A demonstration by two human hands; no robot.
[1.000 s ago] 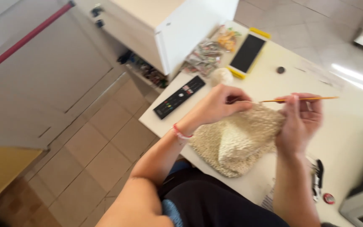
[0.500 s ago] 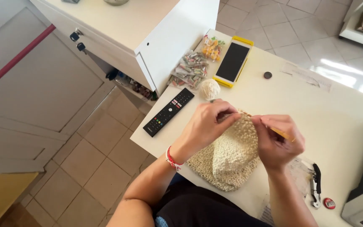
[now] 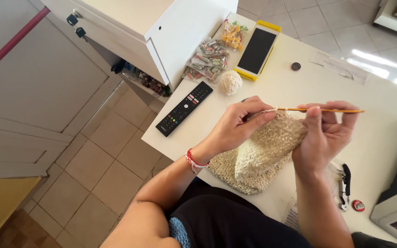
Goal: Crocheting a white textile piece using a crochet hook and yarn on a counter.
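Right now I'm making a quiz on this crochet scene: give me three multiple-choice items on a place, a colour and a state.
1. Where does the ball of yarn lie?
A. between the remote control and the phone
B. on the floor
C. on the person's lap

2. What colour is the phone's case?
A. red
B. yellow
C. green

3. What does the right hand hold?
A. nothing
B. the remote control
C. the crochet hook

Answers: 1 A, the ball sits on the table between the two. 2 B, a yellow rim frames the dark screen. 3 C, its fingers pinch the orange hook, while the left hand grips the beige crochet piece.
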